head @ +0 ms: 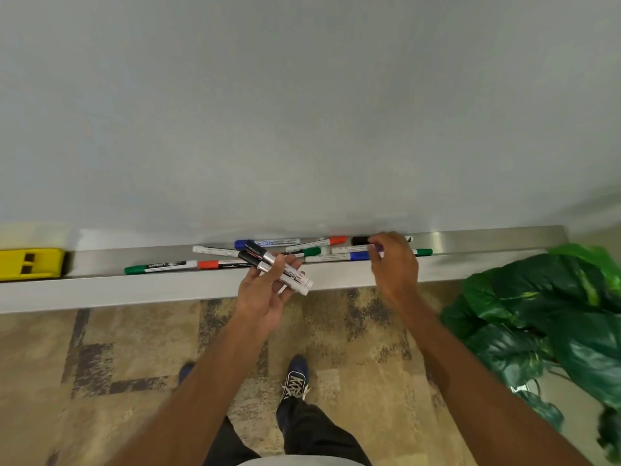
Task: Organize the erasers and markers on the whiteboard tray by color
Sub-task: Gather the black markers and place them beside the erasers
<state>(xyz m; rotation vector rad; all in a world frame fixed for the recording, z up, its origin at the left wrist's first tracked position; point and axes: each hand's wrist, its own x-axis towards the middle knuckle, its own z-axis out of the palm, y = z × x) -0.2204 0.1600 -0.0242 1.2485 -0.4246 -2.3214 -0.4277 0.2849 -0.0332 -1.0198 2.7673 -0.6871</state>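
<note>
My left hand holds two black-capped markers just in front of the metal tray. My right hand reaches into the tray, its fingertips on a black-capped marker at the back. Loose in the tray lie a green marker, a red marker, a blue marker, another red-capped one, a green one and a blue one. A yellow eraser sits at the tray's far left.
The whiteboard rises behind the tray. A green leafy plant stands close to my right arm. Patterned carpet and my shoes lie below.
</note>
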